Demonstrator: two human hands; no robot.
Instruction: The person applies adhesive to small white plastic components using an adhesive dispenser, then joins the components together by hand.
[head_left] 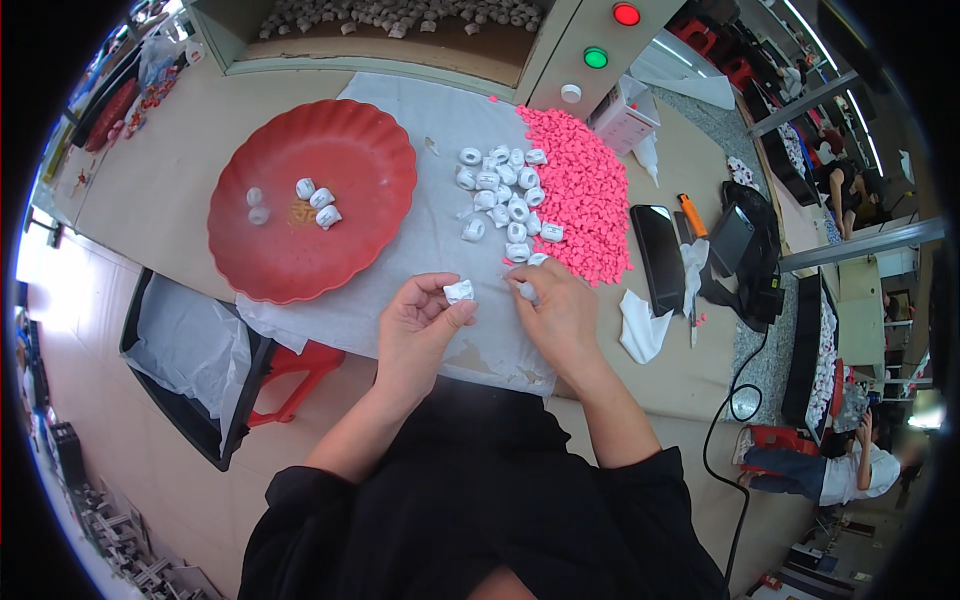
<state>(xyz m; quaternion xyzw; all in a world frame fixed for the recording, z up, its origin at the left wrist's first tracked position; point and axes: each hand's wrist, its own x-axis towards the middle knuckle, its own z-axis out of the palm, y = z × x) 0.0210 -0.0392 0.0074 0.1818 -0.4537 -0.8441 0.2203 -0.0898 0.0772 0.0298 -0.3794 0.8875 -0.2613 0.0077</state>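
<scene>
Pinched between thumb and fingers of my left hand (425,310) is a small white molded piece (460,291). My right hand (560,315), a little to its right, closes on a small whitish translucent object (527,291); its kind is mostly hidden by the fingers. Just beyond my hands, a cluster of similar white pieces (517,209) lies on the white sheet (440,200). A heap of tiny pink pieces (585,190) spreads along the right of that cluster. On the left, a red scalloped plate (350,150) holds several white pieces.
Toward the right lie a black phone (656,260), an orange-handled tool (691,215), a crumpled white tissue (643,327) and a white box (625,112). A machine with red and green buttons (596,57) stands at the back. A lined black tray (195,350) sits at lower left.
</scene>
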